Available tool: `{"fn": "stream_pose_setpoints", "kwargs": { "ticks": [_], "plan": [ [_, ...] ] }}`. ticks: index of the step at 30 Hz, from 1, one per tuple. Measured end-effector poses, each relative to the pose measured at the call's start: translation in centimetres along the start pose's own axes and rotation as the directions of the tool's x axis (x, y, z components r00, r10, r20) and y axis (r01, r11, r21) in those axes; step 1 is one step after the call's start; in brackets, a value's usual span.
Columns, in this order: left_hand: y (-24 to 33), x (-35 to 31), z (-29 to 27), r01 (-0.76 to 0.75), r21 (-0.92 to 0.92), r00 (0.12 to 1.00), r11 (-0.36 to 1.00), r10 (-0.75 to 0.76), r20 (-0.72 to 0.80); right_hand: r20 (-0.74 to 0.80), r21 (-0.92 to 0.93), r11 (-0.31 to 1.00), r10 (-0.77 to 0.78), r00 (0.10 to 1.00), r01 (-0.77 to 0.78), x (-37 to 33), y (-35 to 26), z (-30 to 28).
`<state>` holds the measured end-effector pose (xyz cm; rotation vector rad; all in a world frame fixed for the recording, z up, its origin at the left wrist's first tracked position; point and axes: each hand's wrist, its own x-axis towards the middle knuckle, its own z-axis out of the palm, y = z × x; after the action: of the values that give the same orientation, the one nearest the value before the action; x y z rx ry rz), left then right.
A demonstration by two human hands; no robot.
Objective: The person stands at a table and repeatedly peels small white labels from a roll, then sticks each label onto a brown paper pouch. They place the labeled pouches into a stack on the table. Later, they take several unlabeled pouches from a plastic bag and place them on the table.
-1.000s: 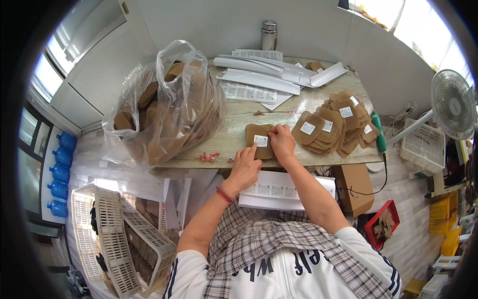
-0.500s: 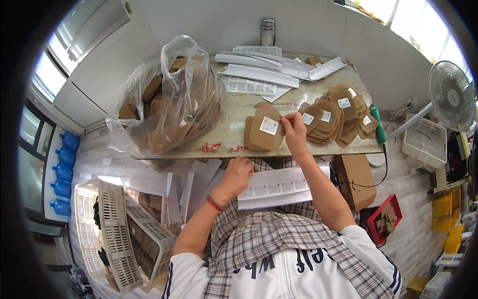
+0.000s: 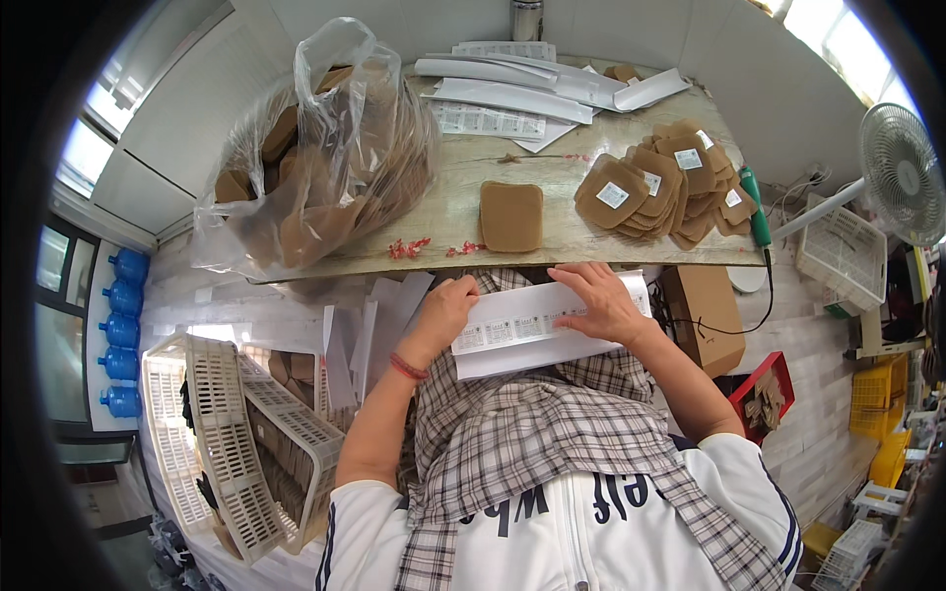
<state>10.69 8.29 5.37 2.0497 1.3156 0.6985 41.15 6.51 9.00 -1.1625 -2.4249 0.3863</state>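
A white sheet of labels (image 3: 532, 329) lies across my lap, with a row of small printed stickers along it. At its left end, my left hand (image 3: 445, 313) is closed, the fingers pinched at the sheet's upper corner. My right hand (image 3: 601, 303) rests over the right part of the sheet, fingers stretched and spread. Beyond the table edge lies a small stack of brown rounded-square pads (image 3: 511, 219) with no label on top. To its right spreads a pile of similar pads (image 3: 650, 187), several bearing white square stickers.
A clear plastic bag (image 3: 325, 167) full of brown pads stands at the table's left. Curled label sheets (image 3: 512, 94) lie at the back. A green-handled tool (image 3: 756, 209) with a cord sits at the right edge. White crates (image 3: 236, 443) stand on the left floor, a cardboard box (image 3: 702, 315) at right.
My right hand has left a labelled pad on the right-hand pile and come back onto the sheet. The middle stack now shows a bare top. My head view has shifted slightly.
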Motion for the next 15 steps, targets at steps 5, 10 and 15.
{"fn": "stream_pose_setpoints", "kwargs": {
  "ticks": [5,10,15],
  "plan": [
    [-2.1,-1.2,-1.6,0.081,0.036,0.995,0.996,-0.083,0.053,0.066,-0.028,0.999,0.024,0.998,-0.022,-2.0,0.7,0.6],
    [1.4,-1.3,-1.8,-0.171,0.331,0.985,0.928,0.16,0.061,0.022,-0.073,0.996,-0.047,0.999,0.049,-2.1,0.2,1.1],
    [5.0,-1.5,1.0,-0.39,0.361,0.91,0.847,0.294,0.292,0.048,-0.035,0.997,-0.066,0.997,0.068,-1.2,0.2,1.7]
  ]
}}
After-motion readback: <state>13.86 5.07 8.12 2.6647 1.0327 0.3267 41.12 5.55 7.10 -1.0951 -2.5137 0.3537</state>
